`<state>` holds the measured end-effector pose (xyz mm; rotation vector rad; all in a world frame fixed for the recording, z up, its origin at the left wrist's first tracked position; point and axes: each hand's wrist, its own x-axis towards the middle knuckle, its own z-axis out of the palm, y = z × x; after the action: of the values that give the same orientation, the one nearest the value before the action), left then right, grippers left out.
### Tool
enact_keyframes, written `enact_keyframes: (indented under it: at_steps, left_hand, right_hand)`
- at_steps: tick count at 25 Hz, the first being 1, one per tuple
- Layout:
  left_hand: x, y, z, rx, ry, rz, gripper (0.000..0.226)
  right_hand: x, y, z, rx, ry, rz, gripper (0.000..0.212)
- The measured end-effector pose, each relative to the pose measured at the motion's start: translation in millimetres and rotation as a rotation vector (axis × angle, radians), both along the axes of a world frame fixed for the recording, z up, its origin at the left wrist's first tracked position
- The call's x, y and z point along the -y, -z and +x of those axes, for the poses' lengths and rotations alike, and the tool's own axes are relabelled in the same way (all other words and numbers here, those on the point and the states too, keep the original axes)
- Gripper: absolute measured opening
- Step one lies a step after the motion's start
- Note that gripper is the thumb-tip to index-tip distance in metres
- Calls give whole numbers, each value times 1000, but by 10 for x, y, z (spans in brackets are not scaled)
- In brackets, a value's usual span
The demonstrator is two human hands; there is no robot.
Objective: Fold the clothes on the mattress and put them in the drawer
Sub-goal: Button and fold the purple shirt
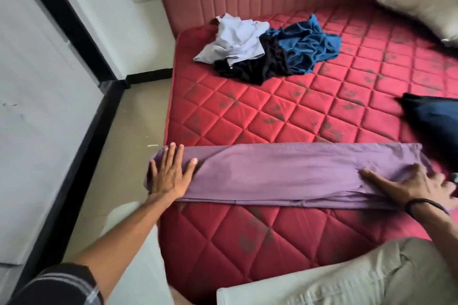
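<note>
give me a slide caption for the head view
Both hands, left and right, press a purple garment flat on the red mattress.

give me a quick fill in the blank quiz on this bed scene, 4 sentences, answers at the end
1. Both hands press flat on a long folded garment whose colour is ____.
2. In the unfolded pile, the black garment lies between a white one and a ____ one.
3. The left hand rests on the end of the garment nearest the mattress's ____ edge.
4. A dark band circles the wrist of the ____ hand.

Answers: purple; blue; left; right
</note>
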<state>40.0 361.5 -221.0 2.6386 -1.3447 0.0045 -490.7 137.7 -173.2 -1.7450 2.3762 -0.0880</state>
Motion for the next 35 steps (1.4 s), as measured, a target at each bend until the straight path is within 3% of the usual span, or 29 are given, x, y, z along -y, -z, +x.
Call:
enact_keyframes:
  at_steps: [4, 6, 7, 9, 11, 12, 14, 16, 18, 20, 24, 27, 31, 35]
  left_hand:
    - [194, -146, 142, -146, -41, 115, 69]
    - [353, -279, 52, -134, -50, -18, 69]
    - [413, -339, -55, -62, 20, -171, 68]
    - [520, -471, -432, 13, 314, -455, 61]
    - [604, -595, -991, -52, 625, -509, 53]
    - [635, -627, -1304, -73, 746, -473, 51]
    - [693, -574, -1857, -74, 921, -369, 53]
    - [794, -498, -2182, -49, 1025, -295, 44]
    - [933, -507, -2273, -77, 1026, -303, 27]
    - [1034, -550, -2270, -154, 957, -347, 17]
    - [1114, -641, -2169, -324, 845, -331, 26]
    - [1101, -678, -2143, -270, 797, -396, 8]
    - [1073, -759, -2231, -104, 935, -371, 18]
    - [1083, -708, -2297, -4, 949, -308, 24]
  right_hand:
    - [-78, -66, -25, 83, 146, 92, 151]
    - [-21, -25, -129, 166, 137, 73, 143]
    - [-8, -20, -160, 200, 127, 36, 134]
    - [-75, -88, -182, 234, 145, -80, 95]
    - [-128, -156, -164, 258, 97, -249, 58]
    - [-153, -200, -144, 275, -8, -358, 48]
    - [-211, -203, -97, 299, -421, -526, 42]
    - [-321, -156, 12, 263, -821, -456, 43]
    - [-347, -96, 105, 185, -956, -313, 32]
    - [-298, -54, 86, 156, -891, -274, 30]
    - [-208, -52, 1, 255, -833, -325, 22]
    - [-186, -24, -67, 269, -800, -396, 18]
    - [-220, 7, -67, 273, -760, -382, 35]
    - [-272, -105, 78, 86, -695, -498, 20]
